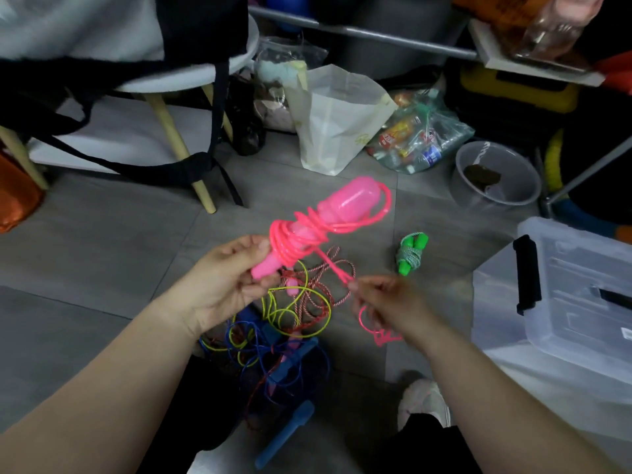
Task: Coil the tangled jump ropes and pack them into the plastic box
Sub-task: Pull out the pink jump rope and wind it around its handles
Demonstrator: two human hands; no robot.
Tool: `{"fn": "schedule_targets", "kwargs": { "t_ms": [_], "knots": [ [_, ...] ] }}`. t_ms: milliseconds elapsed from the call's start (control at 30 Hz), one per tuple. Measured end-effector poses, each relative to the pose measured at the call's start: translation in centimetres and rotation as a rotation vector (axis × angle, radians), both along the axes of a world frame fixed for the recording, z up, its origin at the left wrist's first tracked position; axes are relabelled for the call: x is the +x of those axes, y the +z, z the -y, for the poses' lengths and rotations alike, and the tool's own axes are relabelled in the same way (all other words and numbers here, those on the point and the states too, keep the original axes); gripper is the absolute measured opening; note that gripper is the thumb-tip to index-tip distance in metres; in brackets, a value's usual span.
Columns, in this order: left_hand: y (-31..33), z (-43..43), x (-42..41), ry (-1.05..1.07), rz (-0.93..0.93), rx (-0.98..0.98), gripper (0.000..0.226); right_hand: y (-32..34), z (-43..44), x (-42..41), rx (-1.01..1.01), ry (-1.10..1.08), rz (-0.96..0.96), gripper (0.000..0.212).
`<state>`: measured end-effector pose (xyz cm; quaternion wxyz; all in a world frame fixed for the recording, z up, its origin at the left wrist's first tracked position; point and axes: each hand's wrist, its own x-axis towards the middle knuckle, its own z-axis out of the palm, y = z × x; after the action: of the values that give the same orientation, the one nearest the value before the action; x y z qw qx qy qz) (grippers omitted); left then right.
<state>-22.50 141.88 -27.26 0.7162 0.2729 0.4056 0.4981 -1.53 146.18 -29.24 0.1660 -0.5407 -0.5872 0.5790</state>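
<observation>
My left hand [225, 278] grips the lower end of the pink jump rope handles [337, 205], which point up and away, with pink cord wound around their middle. My right hand [386, 302] pinches the loose pink cord [333, 265] just below the handles; a loop of it hangs under that hand. On the floor beneath lies a tangle of yellow, blue and red-white ropes [290, 323] with blue handles [285, 434]. A coiled green-handled rope [410, 254] lies to the right. The clear plastic box [561, 302], lid on with black latches, stands at the right.
A chair with wooden legs [178, 145] and hanging black straps stands at the back left. A white paper bag [338, 118], a plastic bag of bottles [417, 138] and a round clear tub [496, 172] sit behind. A slipper [424, 401] shows near my legs.
</observation>
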Motion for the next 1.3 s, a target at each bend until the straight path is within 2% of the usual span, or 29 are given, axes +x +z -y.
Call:
{"fn": "schedule_targets", "kwargs": {
  "t_ms": [67,167,200,267,333,367,467,567,700,767,867,1000,1100,1167,1233,1300],
  "knots": [
    [0.3,-0.4,0.3,0.114,-0.021,-0.030,0.015,-0.9,0.8,-1.0,-0.009,0.066,0.008,0.026],
    [-0.1,-0.9,0.6,0.272,-0.138,-0.106,0.034,-1.3,1.8,-2.0,0.074,0.234,0.106,0.026],
    [-0.2,-1.0,0.7,0.311,-0.183,-0.126,0.035,-1.3,2.0,-2.2,0.118,0.290,0.149,0.030],
    [-0.6,-0.9,0.6,0.365,-0.291,-0.153,0.025,-1.0,2.2,-2.5,0.198,0.378,0.231,0.035],
    [-0.8,-0.8,0.5,0.391,-0.447,-0.169,0.014,-0.3,2.5,-2.7,0.248,0.462,0.267,0.023],
    [-0.9,-0.8,0.6,0.378,-0.569,-0.168,0.010,0.0,2.7,-2.8,0.272,0.503,0.283,0.013],
    [-0.9,-0.7,1.0,0.291,-0.917,-0.082,0.004,0.8,2.7,-2.9,0.414,0.572,0.405,0.019],
    [-1.4,-0.6,0.5,0.225,-1.117,-0.037,0.019,1.6,2.0,-2.1,0.550,0.552,0.498,0.020],
    [-2.2,-0.4,-0.2,0.029,-1.328,-0.059,0.014,2.8,1.1,-0.9,0.634,0.454,0.449,0.029],
    [-2.2,-0.2,0.1,-0.084,-1.350,-0.022,0.018,3.0,0.8,-0.6,0.658,0.423,0.415,0.036],
    [-2.0,0.0,0.4,-0.206,-1.305,0.019,0.030,3.1,0.3,-0.2,0.665,0.372,0.405,0.019],
    [-1.5,0.1,0.9,-0.306,-1.128,0.035,0.026,2.7,-0.2,0.1,0.682,0.248,0.336,0.020],
    [-1.1,0.1,1.0,-0.351,-1.027,0.047,0.023,2.2,-0.7,0.2,0.685,0.209,0.279,0.028],
    [-0.9,0.1,0.6,-0.359,-0.963,0.057,0.022,1.9,-1.1,0.3,0.681,0.185,0.275,0.024],
    [-0.8,0.2,0.4,-0.378,-0.921,0.058,0.021,1.8,-1.2,0.3,0.676,0.189,0.269,0.019],
    [-1.0,0.4,0.5,-0.436,-0.916,0.057,0.021,1.8,-1.0,0.1,0.699,0.205,0.234,0.028]
  ]
}}
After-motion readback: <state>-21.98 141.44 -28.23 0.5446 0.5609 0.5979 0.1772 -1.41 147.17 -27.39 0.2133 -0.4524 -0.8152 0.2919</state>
